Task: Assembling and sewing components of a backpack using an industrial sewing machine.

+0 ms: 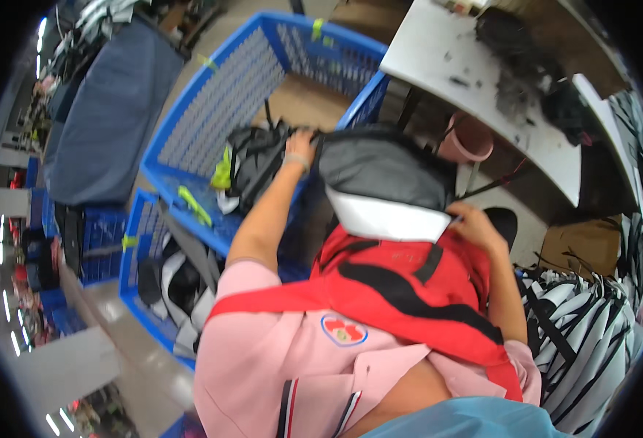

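Note:
A dark grey and black sewn fabric piece (387, 164), likely part of a bag, lies across my lap with a white panel (387, 217) along its near edge. My right hand (475, 226) pinches the right corner of that white edge. Reaching forward over the rim of the blue crate, my left hand (301, 148) has its fingers closed on black fabric at the piece's left end. Just left of it, a bundle of black fabric parts with straps (256, 160) lies in the crate, touching or close to the hand. A red apron (409, 277) lies beneath the piece.
The large blue plastic crate (216, 91) stands ahead, with a smaller blue crate (143, 252) of grey and white pieces to its left. A white table (438, 47) with black scraps is at far right, above a pink bin (467, 139). White black-edged panels (584, 336) stack at right.

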